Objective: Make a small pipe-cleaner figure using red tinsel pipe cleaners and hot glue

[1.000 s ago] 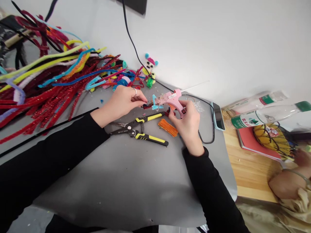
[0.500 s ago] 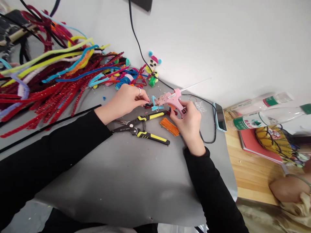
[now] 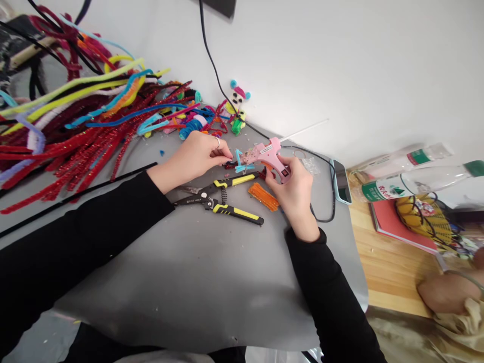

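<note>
Little but the view has shifted since the earlier frame; at center, the right hand (image 3: 297,185) has its fingers closed around the pink glue gun (image 3: 269,153), while the left hand (image 3: 196,155) pinches a small dark-red piece (image 3: 229,165).

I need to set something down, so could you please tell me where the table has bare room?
The widest bare patch lies on the near side of the pliers, between the left sleeve and right sleeve. A narrower one runs between the right sleeve and the right edge of the table. Around the glue gun and pipe cleaners it is crowded.
</note>
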The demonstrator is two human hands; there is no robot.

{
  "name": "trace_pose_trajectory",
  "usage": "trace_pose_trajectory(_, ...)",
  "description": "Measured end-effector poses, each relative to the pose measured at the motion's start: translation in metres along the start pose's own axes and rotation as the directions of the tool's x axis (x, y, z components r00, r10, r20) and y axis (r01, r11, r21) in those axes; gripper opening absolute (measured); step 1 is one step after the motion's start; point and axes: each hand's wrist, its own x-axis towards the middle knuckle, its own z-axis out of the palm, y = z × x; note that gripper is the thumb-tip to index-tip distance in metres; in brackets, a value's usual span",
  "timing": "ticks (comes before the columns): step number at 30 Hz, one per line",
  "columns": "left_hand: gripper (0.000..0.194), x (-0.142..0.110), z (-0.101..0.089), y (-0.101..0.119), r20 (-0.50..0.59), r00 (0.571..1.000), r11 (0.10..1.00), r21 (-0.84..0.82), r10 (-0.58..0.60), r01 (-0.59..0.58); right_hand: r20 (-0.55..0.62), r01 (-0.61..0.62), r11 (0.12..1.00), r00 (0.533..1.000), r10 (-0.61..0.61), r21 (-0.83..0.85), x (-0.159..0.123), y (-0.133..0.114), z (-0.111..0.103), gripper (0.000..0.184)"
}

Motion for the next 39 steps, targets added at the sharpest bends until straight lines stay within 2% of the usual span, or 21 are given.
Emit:
trace_pose_trajectory(19,0.011,0.0,0.001,-0.004,0.017,0.999,0.999,0.015,0.029,-0.029,0.016,-0.056,0.998,0.998,0.055,0.039,0.003,0.002,-0.008,0.025)
trace_pose_trajectory(24,0.014,0.0,0.001,-0.006,0.03,0.999,0.999,-0.026,0.043,-0.042,0.024,-0.076,0.996,0.997,0.075,0.048,0.003,0.002,-0.009,0.027)
trace_pose_trajectory(39,0.016,-0.001,0.0,-0.001,0.021,1.0,1.0,0.012,0.02,-0.02,0.047,-0.059,0.998,0.997,0.059,0.016,0.005,0.006,-0.014,0.031)
